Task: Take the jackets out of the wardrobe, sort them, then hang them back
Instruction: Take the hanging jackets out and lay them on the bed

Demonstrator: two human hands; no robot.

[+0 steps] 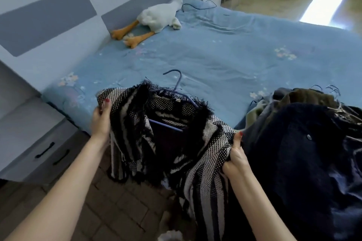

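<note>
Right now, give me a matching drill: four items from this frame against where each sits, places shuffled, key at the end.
Things:
1. black-and-white jacket
2. plush goose
3. blue hanger
4. pile of dark clothes

Places:
A. against the headboard at the far side of the bed
B. heaped on the near right edge of the bed
C. inside a garment's neck, hook lying on the bedspread
D. gripped by both hands at the near edge of the bed

Pairs: 1-D, 2-A, 3-C, 4-B

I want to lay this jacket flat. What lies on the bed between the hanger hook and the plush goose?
Only bare blue bedspread, wrinkled, with faint flower prints, lies between the hanger hook and the plush goose, as the head view shows.
</note>
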